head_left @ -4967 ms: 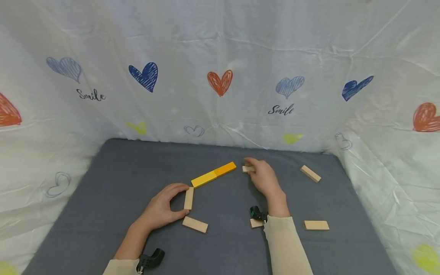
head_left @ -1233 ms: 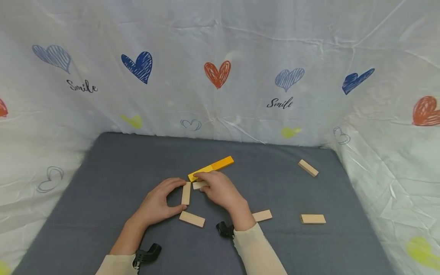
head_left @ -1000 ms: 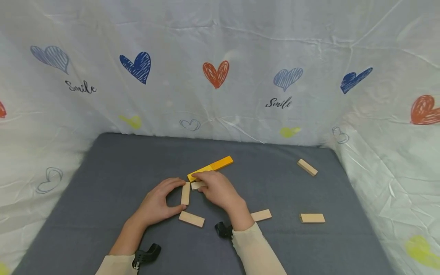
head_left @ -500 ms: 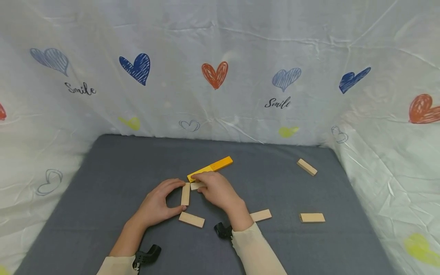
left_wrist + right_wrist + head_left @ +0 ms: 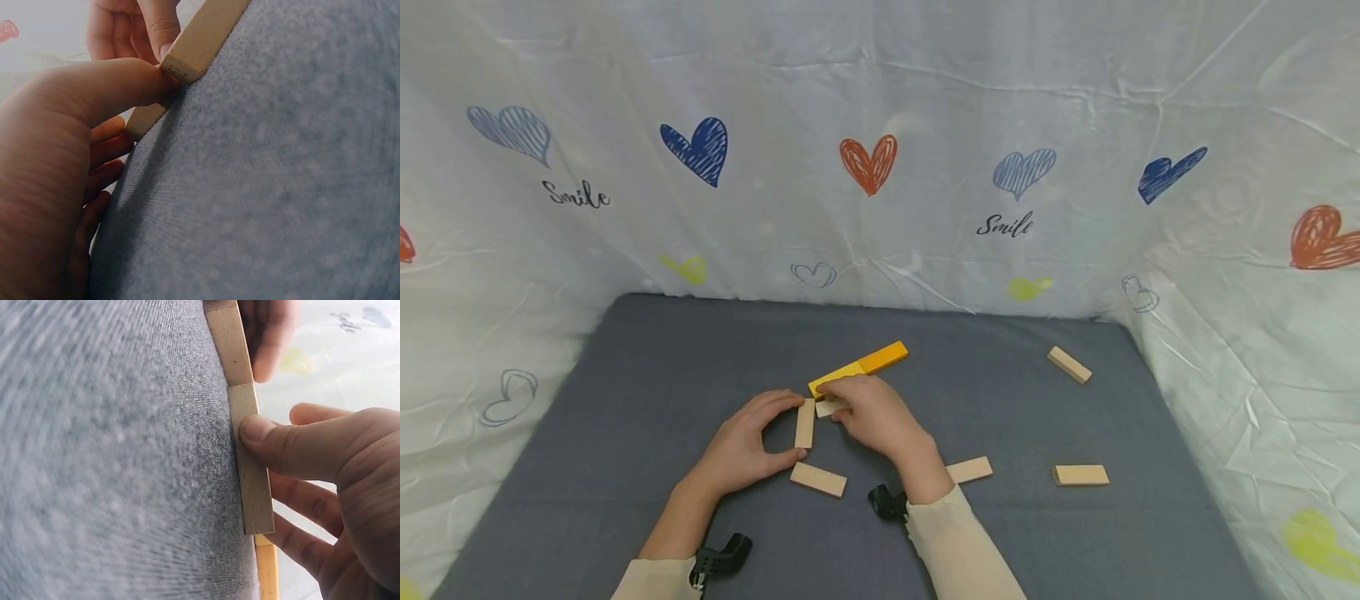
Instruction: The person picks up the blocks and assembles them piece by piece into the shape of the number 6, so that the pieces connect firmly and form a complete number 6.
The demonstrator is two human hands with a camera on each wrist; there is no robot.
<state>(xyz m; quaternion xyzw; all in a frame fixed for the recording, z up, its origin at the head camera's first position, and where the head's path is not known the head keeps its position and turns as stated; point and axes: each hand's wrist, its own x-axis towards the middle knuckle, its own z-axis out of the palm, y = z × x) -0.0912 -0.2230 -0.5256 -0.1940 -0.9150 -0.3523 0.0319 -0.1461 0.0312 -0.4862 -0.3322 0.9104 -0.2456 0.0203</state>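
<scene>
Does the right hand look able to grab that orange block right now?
Probably yes: the orange block lies uncovered just beyond the right hand, though that hand would likely first have to release its wooden block.

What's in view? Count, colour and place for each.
Cloth: one, dark grey, foreground.
Heart-printed sheeting: count unclear, white, behind and beside the cloth.
Plain wooden blocks: six, tan, two held, four loose on the cloth.
Yellow block: one, yellow, beyond the held blocks.
Orange block: one, orange, abutting the yellow block.
Wrist cameras: two, black, one per wrist.
Sleeves: two, cream, both arms.
Left hand: one, holding a wooden block.
Right hand: one, holding a wooden block.
</scene>
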